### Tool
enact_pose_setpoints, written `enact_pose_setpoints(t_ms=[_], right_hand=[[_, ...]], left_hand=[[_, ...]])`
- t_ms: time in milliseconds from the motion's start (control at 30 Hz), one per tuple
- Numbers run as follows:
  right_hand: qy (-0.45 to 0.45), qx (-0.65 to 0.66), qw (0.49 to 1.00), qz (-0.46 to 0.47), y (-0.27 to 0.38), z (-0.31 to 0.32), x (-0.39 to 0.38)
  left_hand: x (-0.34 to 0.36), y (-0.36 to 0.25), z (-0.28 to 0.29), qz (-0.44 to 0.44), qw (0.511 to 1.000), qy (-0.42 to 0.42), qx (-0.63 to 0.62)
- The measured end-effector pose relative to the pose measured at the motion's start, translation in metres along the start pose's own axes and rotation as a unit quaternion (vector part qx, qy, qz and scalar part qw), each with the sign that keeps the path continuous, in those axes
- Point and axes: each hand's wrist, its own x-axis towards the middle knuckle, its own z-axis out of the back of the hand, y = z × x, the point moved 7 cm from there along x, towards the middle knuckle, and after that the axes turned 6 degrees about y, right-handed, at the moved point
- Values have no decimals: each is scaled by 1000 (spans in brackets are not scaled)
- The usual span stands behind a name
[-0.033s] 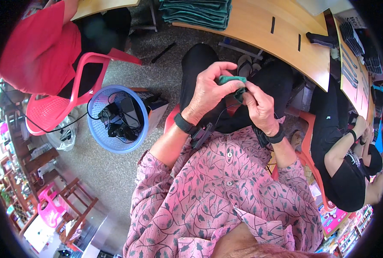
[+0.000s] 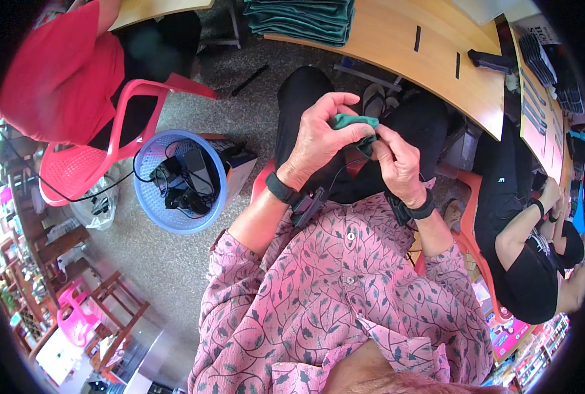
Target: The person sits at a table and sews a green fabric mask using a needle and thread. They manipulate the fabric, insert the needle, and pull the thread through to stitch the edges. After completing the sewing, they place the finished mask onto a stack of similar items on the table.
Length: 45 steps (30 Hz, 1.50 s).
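Note:
A small green piece of velvety cloth (image 2: pixel 357 122) is held up between my hands, above my lap. My left hand (image 2: pixel 322 128) pinches its left part between thumb and fingers, with the index finger stretched out above it. On the other side my right hand (image 2: pixel 399 161) grips the cloth's right end between thumb and fingertips. A darker fold hangs down between the two thumbs. Part of the cloth is hidden behind my fingers. Beyond my knees, a stack of folded green cloth pieces (image 2: pixel 299 20) lies on the wooden table (image 2: pixel 384 29).
To my left stands a blue plastic basket (image 2: pixel 141 203) with black devices and cables. A person in red sits on a pink chair (image 2: pixel 118 125) behind it. At right another person in black (image 2: pixel 529 262) works by a table with dark strips (image 2: pixel 534 108). A dark pouch (image 2: pixel 489 61) lies on my table.

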Motion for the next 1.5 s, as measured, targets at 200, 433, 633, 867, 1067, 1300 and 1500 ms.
enact_pose_setpoints(t_ms=[200,433,633,867,1067,1300,1500], right_hand=[[-35,82,993,-79,-5,10,-2],[4,75,993,-96,-9,3,-1],[30,46,996,-72,-1,1,3],[51,-6,997,-57,-3,0,3],[2,14,998,-54,5,1,4],[-13,33,997,-67,1,8,3],[8,48,996,-78,-4,4,1]], left_hand=[[-1,4,1,43,988,19,-147],[0,8,5,7,980,-23,-198],[-1,4,4,19,992,-9,-121],[0,-3,13,12,993,-28,-110],[0,-3,-1,25,999,5,-46],[-2,1,-5,38,988,21,-146],[-4,9,-9,65,988,50,-132]])
